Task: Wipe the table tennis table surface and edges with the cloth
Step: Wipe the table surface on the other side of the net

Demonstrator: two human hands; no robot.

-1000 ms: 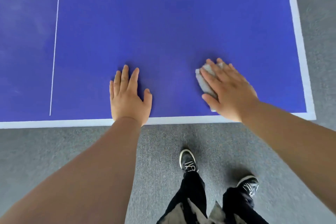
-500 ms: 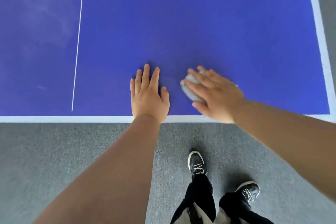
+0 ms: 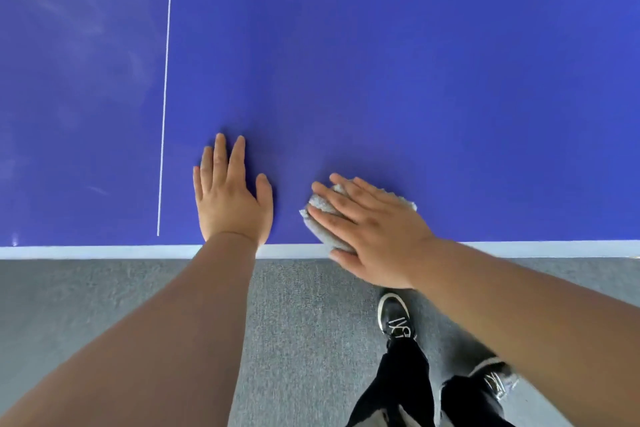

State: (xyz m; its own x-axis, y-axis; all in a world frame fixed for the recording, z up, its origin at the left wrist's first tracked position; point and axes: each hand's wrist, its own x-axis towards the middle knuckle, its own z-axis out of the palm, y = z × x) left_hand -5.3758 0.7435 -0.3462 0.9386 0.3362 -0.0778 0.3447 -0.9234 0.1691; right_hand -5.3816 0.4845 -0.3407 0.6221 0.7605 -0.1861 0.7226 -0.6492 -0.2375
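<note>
Straight fingers (image 3: 341, 199) of the right hand (image 3: 381, 239) cover the cloth (image 3: 323, 238); left hand (image 3: 230, 198) lies flat on table (image 3: 381, 80).

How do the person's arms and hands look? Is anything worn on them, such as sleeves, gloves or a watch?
Both are bare. The left hand and the right hand wear no gloves, and no ring shows on the fingers in view. The left forearm and the right forearm carry no sleeve, watch or bracelet as far as the frame reaches.
</note>
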